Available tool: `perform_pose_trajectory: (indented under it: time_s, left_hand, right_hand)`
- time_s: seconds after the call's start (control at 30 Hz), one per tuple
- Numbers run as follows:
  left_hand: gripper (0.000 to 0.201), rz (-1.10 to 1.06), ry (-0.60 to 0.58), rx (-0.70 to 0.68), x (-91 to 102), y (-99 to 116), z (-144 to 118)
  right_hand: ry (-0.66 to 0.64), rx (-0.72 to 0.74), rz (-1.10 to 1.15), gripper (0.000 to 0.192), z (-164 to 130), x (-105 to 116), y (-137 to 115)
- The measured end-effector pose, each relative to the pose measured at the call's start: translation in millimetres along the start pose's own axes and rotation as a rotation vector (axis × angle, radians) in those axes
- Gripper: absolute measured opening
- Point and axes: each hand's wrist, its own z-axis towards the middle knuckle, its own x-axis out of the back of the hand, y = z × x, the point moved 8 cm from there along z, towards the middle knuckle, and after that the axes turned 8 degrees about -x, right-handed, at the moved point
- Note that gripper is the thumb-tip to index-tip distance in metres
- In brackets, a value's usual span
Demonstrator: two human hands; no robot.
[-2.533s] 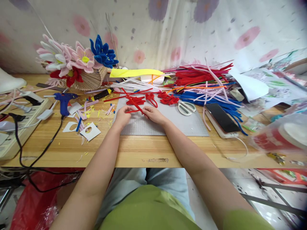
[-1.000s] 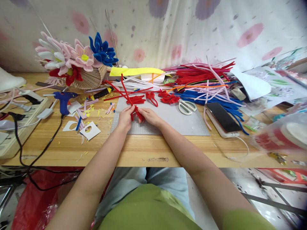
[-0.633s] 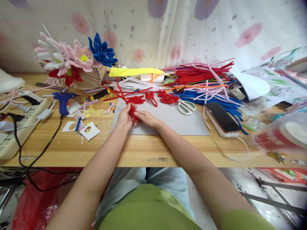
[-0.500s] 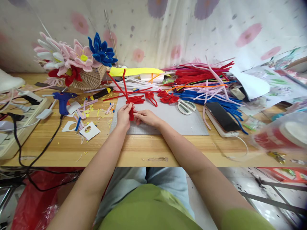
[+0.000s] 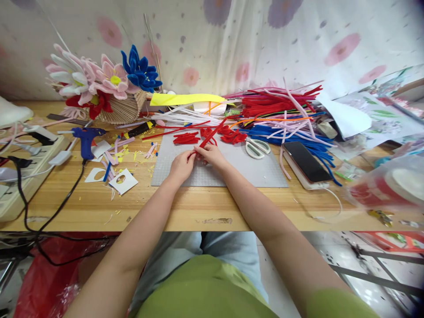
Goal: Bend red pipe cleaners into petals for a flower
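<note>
My left hand (image 5: 183, 166) and my right hand (image 5: 211, 155) meet over the grey cutting mat (image 5: 232, 174), fingertips pinched close together. Between them are red pipe cleaners (image 5: 213, 132), whose long ends slant up and to the right past my right hand. The lower part of the bundle is mostly hidden by my fingers. Just beyond my hands lie a stack of short red pieces (image 5: 186, 138) and folded red pipe cleaner shapes (image 5: 232, 134). White-handled scissors (image 5: 256, 149) rest to the right of these.
Left are a blue glue gun (image 5: 86, 141), its black cord and punched white cards (image 5: 123, 181). Fuzzy flowers (image 5: 114, 79) stand at the back left. Blue pipe cleaners (image 5: 288, 138) lie behind the phone (image 5: 307, 161). A bagged cup (image 5: 394, 185) stands far right.
The red pipe cleaners have swung from upright at my left hand to slanting right past my right hand. Both hands have shifted slightly right, and my right fingers have come up onto the bundle.
</note>
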Motion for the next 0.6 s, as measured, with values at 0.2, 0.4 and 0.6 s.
perform_pose_trajectory:
  time_s: [0.2, 0.4, 0.6]
  left_hand:
    - [0.024, 0.166, -0.038, -0.031, -0.5, 5.0, 0.3]
    - [0.024, 0.315, 0.028, -0.028, 7.5, 6.1, -0.4]
    - [0.024, 0.428, 0.098, -0.131, 9.6, 25.7, -5.2]
  right_hand:
    - [0.036, -0.053, 0.085, 0.022, -2.7, 2.6, -0.3]
    - [0.097, -0.063, 0.216, 0.018, -1.5, 7.4, 1.7]
    - [0.129, -0.121, 0.372, 0.017, 0.3, 9.8, 6.2]
